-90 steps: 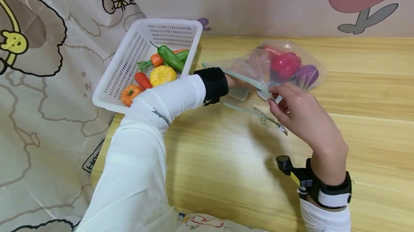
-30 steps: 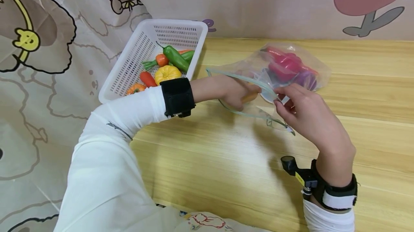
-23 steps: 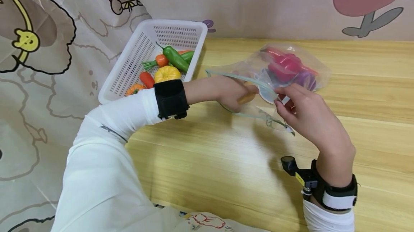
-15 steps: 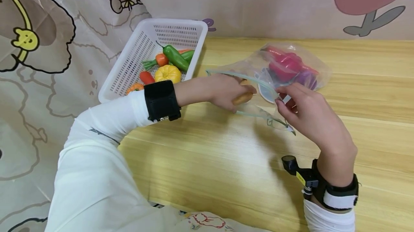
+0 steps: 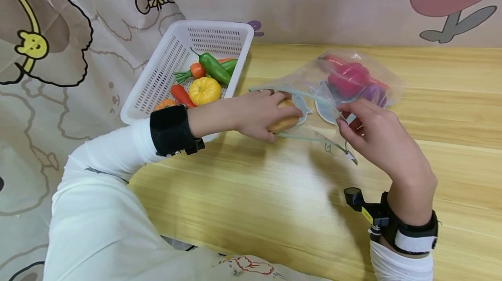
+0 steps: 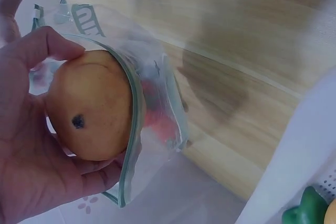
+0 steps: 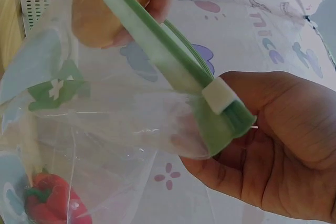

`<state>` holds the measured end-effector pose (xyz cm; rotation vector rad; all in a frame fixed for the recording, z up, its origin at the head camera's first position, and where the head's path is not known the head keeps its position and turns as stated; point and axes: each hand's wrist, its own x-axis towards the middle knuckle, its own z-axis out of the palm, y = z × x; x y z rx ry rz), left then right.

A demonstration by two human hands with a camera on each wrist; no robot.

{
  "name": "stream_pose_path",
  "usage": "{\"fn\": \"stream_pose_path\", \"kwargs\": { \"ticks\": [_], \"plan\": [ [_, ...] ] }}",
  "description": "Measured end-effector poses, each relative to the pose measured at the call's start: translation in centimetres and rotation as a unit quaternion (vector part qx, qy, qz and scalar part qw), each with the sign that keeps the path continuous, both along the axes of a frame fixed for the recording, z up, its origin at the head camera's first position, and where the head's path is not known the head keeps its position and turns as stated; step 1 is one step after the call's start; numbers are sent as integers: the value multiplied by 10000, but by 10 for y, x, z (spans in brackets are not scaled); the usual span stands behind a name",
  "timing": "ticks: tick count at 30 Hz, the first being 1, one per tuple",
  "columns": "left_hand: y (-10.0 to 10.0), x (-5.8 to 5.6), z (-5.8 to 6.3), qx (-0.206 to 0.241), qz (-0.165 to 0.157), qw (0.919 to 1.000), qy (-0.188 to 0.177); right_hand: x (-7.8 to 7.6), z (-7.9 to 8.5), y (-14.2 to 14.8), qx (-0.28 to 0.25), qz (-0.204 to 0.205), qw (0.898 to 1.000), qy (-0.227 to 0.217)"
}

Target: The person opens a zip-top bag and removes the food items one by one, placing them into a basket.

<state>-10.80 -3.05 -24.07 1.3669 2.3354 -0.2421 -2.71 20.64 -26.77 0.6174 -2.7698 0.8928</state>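
A clear zip bag (image 5: 353, 65) lies on the wooden table (image 5: 274, 194) with a red pepper (image 5: 347, 81) and a purple vegetable (image 5: 374, 93) inside. My left hand (image 5: 270, 117) grips a tan potato (image 5: 285, 117) right at the bag's open mouth. In the left wrist view the potato (image 6: 92, 106) sits half across the green zip edge, fingers curled round it. My right hand (image 5: 347, 120) pinches the zip strip near its white slider (image 7: 220, 97), holding the mouth up. The red pepper (image 7: 52, 198) shows through the plastic in the right wrist view.
A white perforated basket (image 5: 211, 24) stands at the table's left edge, holding a green pepper (image 5: 213, 68), carrots, a yellow pumpkin (image 5: 204, 90) and an orange pumpkin. A cartoon-print cloth (image 5: 59, 98) hangs at left and behind. Bare table stretches in front of me.
My left arm has drawn back to the left, from deep inside the bag to its mouth, bringing the tan potato with it. The right hand has kept its pinch on the zip.
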Motion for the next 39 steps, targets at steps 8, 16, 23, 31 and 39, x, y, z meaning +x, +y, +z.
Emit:
{"fn": "stream_pose_path", "kwargs": {
  "ticks": [8,16,23,31,39],
  "plan": [
    [-11,7,10,350,-153,9992,119,0,0,1,-28,9,9999,-97],
    [-23,9,16,426,26,9991,5,-1,0,2,9,19,10000,24],
    [-38,9,17,495,297,9982,-154,-1,0,3,38,6,10000,-70],
    [-51,10,24,621,715,9950,-310,-2,-1,3,70,32,10000,-22],
    [-66,3,30,525,1334,9890,-355,-2,1,2,165,-26,9997,-152]
  ]
}}
